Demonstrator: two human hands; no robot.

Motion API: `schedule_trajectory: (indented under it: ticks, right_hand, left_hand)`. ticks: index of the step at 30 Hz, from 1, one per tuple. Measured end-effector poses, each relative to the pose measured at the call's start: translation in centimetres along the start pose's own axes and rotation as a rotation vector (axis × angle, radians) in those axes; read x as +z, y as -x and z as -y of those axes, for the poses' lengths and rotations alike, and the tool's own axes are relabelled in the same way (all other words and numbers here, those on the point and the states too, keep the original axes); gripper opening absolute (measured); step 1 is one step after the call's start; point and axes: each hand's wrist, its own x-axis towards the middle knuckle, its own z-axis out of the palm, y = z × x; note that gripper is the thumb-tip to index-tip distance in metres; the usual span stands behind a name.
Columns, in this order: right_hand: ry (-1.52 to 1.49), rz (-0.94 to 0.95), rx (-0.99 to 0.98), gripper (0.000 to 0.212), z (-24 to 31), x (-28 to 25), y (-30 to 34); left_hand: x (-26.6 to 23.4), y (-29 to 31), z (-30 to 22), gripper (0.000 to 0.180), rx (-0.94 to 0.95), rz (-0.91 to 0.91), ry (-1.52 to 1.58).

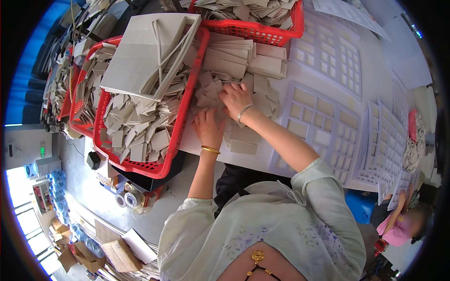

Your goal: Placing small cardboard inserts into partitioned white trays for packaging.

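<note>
Loose grey cardboard pieces [211, 89] lie in a pile on the white table, to the right of a red basket. My right hand [236, 99], with a silver bangle at its wrist, rests on this pile, fingers bent and a little apart. Close to it on the left, my left hand [209, 126] lies on the tabletop at the pile's near edge, fingers spread, a ring and a gold bangle on it. Nothing is visibly gripped in either hand. Stacks of larger grey cardboard rectangles [267, 64] sit just beyond my hands, and more pieces [243, 140] lie nearer me.
The red basket [169, 157] is full of small cardboard pieces, with a large stack of grey boards [140, 56] on top. Another red basket [293, 30] stands at the back. White sheets with rectangular cut-outs [311, 86] cover the table's right. A person in pink [396, 229] is at far right.
</note>
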Motion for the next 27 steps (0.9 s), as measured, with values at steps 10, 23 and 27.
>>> schedule_trajectory:
  ticks: [10,23,27]
  right_hand:
    - [-0.206,-0.267,0.107,0.015,-2.8,0.2,-0.9]
    - [-0.070,-0.344,0.220,0.012,-4.5,0.5,-5.7]
    - [-0.011,-0.186,0.274,0.013,-4.6,0.3,-6.3]
  left_hand:
    - [0.2,-1.5,1.0,0.042,0.092,-0.200,0.164]
    - [0.9,-9.4,-0.7,0.031,0.209,-0.099,0.267]
    - [1.6,-11.4,-1.3,0.030,0.181,-0.005,0.237]
